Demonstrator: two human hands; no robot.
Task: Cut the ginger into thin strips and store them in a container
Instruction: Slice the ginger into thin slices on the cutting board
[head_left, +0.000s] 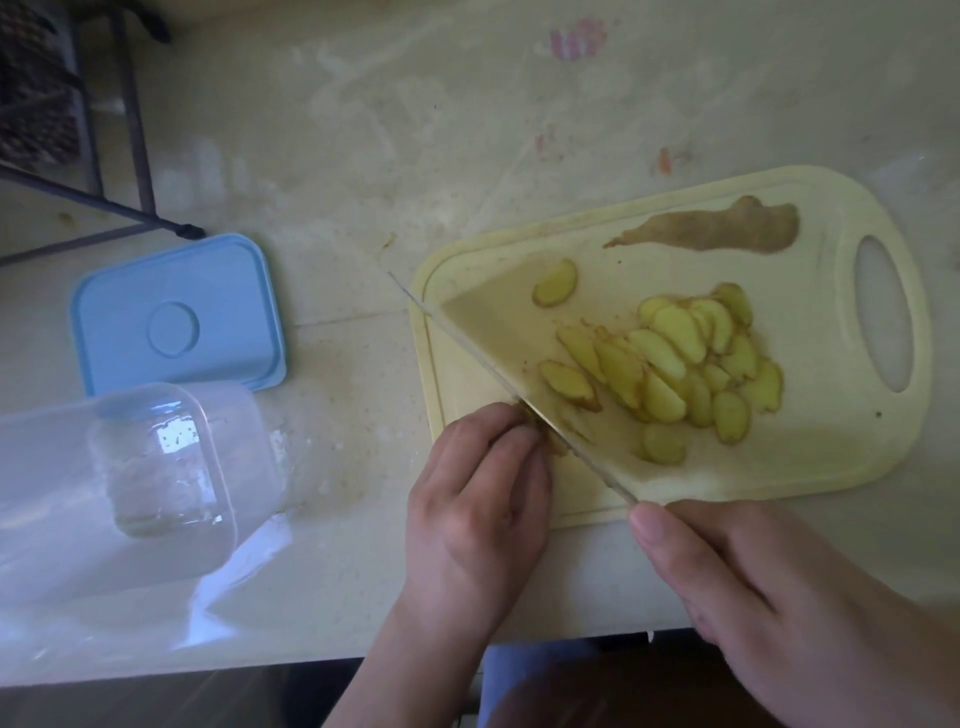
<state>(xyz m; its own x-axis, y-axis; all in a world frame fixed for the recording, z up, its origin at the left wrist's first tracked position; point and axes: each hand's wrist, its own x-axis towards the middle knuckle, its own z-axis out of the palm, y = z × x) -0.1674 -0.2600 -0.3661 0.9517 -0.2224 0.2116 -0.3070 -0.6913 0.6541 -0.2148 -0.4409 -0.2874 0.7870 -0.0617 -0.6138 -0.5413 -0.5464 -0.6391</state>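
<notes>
A pale yellow cutting board (831, 467) lies on the right side of the bench (363, 130), its handle hole at the right end. A heap of ginger slices (675, 364) is spread across the middle of the board, with one slice (555, 283) lying apart, farther back and to the left. A long strip of brownish ginger peel (727, 231) rests near the far edge of the board.

The left hand (478, 499) sits at the near left corner of the board with its fingers curled down onto a small piece of ginger (535, 418), which is mostly hidden under the fingertips. The right hand (769, 597) grips the handle of a knife (519, 364); the handle itself is hidden inside the hand. The blade runs diagonally from the right hand toward the far left, its tip past the left edge of the board, and it lies just beside the left hand's fingertips.

On the left of the bench lies a clear plastic container (130, 478), tipped on its side with its opening facing the near side. Just behind it, a blue lid (176, 317) lies flat on the bench.
</notes>
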